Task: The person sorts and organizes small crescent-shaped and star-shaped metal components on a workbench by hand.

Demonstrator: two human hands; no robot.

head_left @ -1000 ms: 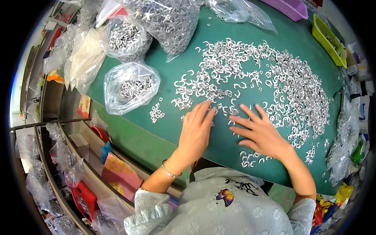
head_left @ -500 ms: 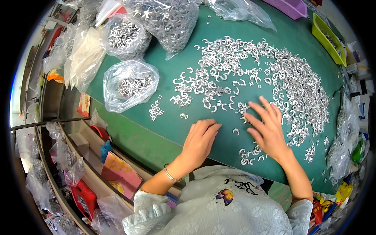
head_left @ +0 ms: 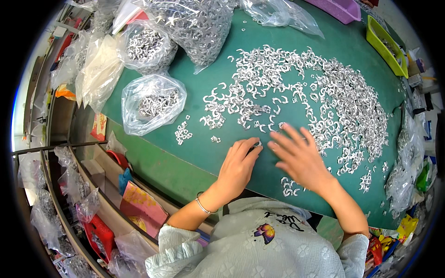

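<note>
Small silver crescent-shaped metal pieces (head_left: 354, 102) lie spread over the green table (head_left: 204, 162) in a broad pile. My left hand (head_left: 237, 164) rests near the table's front edge, its fingers curled together. A small silver crescent piece (head_left: 257, 145) shows at its fingertips, partly hidden. To its right, my right hand (head_left: 299, 160) hovers palm down with fingers spread, blurred by motion, over the near side of the pile. Its underside is hidden. Some loose crescents (head_left: 289, 186) lie just below the right hand, close to the table edge.
An opened clear bag (head_left: 155, 104) of metal parts sits at the left, with a fuller bag (head_left: 194, 32) behind it. A small cluster of tiny pieces (head_left: 183, 134) lies beside the opened bag. Green (head_left: 387, 46) and purple (head_left: 336, 9) trays stand at the far right.
My right hand has moved left, toward my left hand. A silver piece now shows at my left fingertips. The crescents that lay between the hands are no longer visible there.
</note>
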